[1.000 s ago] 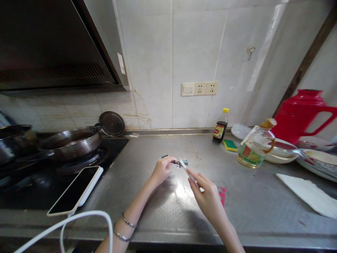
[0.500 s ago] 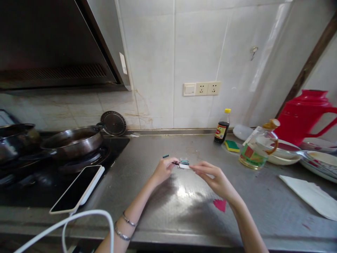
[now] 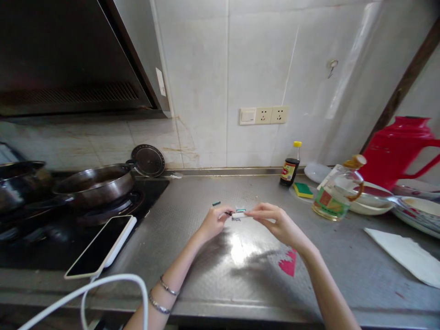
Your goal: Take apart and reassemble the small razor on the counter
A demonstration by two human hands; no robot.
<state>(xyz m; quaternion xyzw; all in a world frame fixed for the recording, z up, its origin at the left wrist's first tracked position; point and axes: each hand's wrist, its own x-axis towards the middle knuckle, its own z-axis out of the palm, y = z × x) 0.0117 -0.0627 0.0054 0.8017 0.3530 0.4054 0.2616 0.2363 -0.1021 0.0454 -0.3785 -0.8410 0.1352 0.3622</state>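
White stick (image 3: pixel 238 215) below frame centre, end hidden, is pinched between fingertips of right hand (image 3: pixel 277 223); left hand (image 3: pixel 212 223) pinches an indistinct dark piece (image 3: pixel 228 212)

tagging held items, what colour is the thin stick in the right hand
The thin stick is white, best seen in the head view.

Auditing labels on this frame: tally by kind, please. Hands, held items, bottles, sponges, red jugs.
Hands: 2 (left hand, right hand)
Held items: 2 (white stick, small dark item)
Bottles: 2 (yellow-capped bottle, clear handled bottle)
Sponges: 1 (green-and-yellow sponge)
Red jugs: 1 (red jug)
Total: 8
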